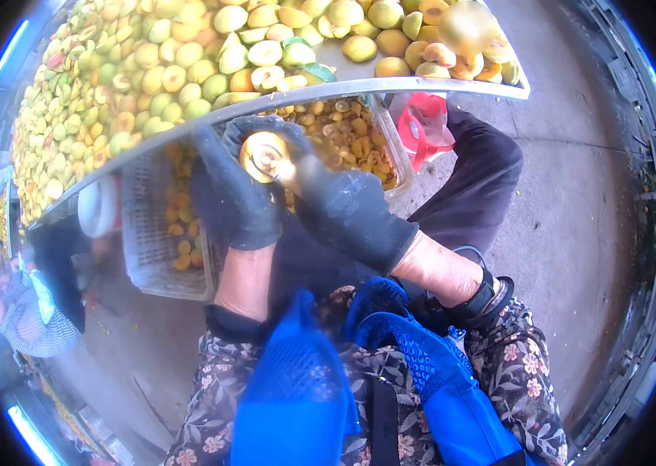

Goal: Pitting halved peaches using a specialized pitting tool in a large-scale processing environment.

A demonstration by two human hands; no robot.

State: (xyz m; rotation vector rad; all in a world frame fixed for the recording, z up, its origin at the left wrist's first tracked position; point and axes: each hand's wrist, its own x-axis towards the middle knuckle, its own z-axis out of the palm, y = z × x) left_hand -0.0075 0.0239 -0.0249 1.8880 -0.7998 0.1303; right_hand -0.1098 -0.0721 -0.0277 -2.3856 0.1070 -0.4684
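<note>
Both hands in black gloves, working over a halved fruit. Left hand [233, 194] cups the fruit half [264, 155] from its left side, fingers curled closed around it, cut face turned up toward the camera, orange-yellow with a darker centre. Right hand [347, 210] presses in from the fruit's right, thumb and fingertips closed tight against the cut face; looks like a small tool is pinched there but too hidden to tell. The fruit sits just below the metal edge of the surface [390, 87], in the air, not resting on anything. Above the fruit, that surface carries a big pile of whole and halved yellow-green fruits [149, 78], packed touching each other. Right behind the fruit, under the surface edge, a clear plastic crate [392, 144] holds small cut pieces and pits [343, 136]. Left of the fruit a white mesh basket [153, 233] stands on the floor with a few yellow pieces inside. Right of the fruit, beyond the crate, a red bag [425, 124] lies by a dark trouser leg [483, 186]. Below the fruit, floral sleeves and a blue mesh apron [305, 388]. Grey concrete floor [576, 217] far right of the fruit.
</note>
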